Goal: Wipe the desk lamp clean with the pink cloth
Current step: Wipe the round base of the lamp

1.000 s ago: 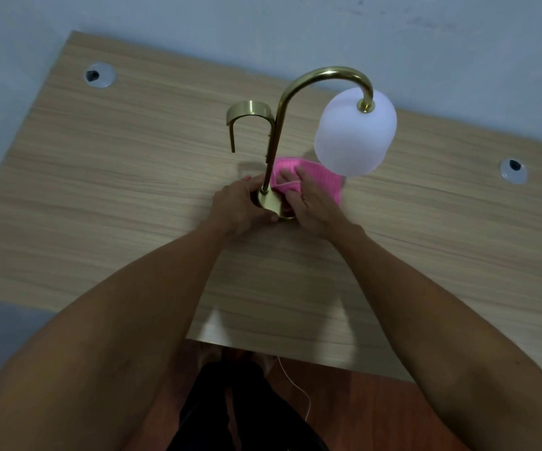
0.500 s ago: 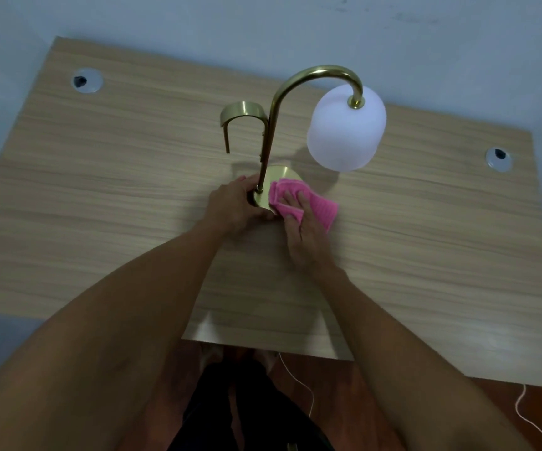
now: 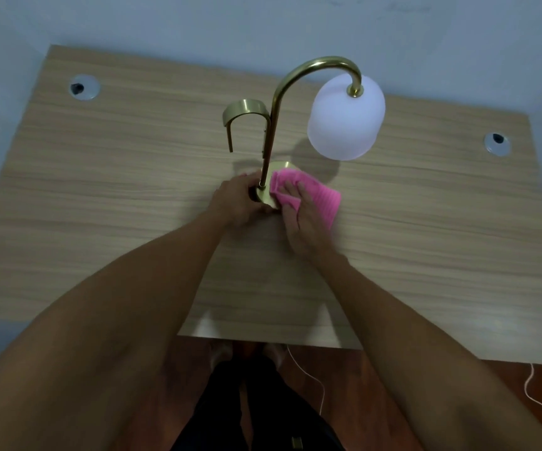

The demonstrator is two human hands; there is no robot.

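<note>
A brass desk lamp (image 3: 274, 118) stands mid-desk, with a curved neck, a white frosted shade (image 3: 344, 120) hanging on the right and a brass hook on the left. Its round brass base (image 3: 279, 167) is partly covered. My left hand (image 3: 237, 201) grips the left edge of the base, fingers curled round it. My right hand (image 3: 299, 219) lies on the pink cloth (image 3: 321, 200), fingers fairly straight, pressing it against the right side of the base.
The wooden desk (image 3: 100, 196) meets a pale wall at the back. Two grey cable grommets (image 3: 82, 87) (image 3: 496, 144) sit at its far corners. White cables (image 3: 529, 382) trail on the reddish floor at right. My legs show below the desk's front edge.
The right hand slid the pink cloth from the far side of the base round to its right and near side. The left hand stayed on the base.
</note>
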